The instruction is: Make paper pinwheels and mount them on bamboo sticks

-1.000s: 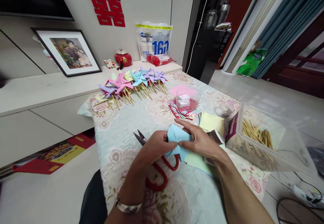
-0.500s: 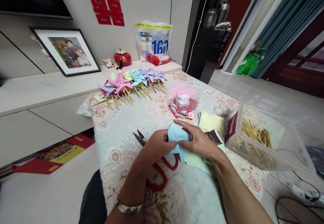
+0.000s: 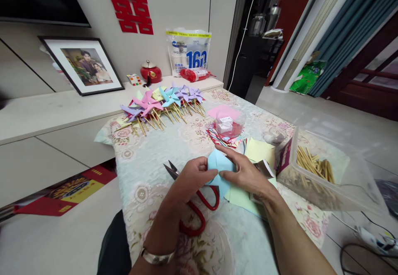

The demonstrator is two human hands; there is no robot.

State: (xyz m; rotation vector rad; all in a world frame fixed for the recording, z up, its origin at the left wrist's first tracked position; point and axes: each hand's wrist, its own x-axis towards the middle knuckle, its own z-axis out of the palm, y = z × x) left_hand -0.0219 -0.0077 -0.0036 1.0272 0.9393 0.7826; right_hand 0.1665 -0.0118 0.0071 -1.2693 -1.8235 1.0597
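Between my two hands is a piece of light blue paper, its corners curled in toward the middle like a pinwheel. My left hand grips its left side, thumb pressed near the centre. From the right, my right hand holds it, with the thumb at the centre and the fingers behind. Red-handled scissors lie on the tablecloth, partly under my left hand, blades pointing away to the left. Beneath and right of my right hand lie pale green and yellow paper sheets and a small opened box.
Finished pinwheels on sticks lie along the table's far edge. A round clear tub sits on patterned paper. To the right, a clear plastic bin holds many short sticks. A cabinet stands behind the table.
The blue paper's folds are drawn in more tightly at the centre, and its upper corner stands a little higher. My hands have barely shifted.
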